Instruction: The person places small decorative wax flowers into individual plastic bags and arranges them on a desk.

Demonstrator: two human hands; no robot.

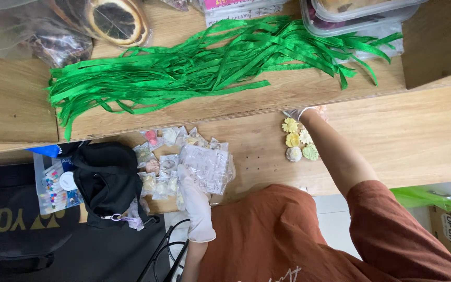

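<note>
Wooden table [418, 141]; left hand [193, 196] flat on clear packets [204, 167]; right hand [301, 112] unclear.

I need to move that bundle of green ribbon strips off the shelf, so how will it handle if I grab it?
The green ribbon strips look thin and limp, so they would likely droop. They lie loose and untied, so some may slip free. Probably very light.
</note>
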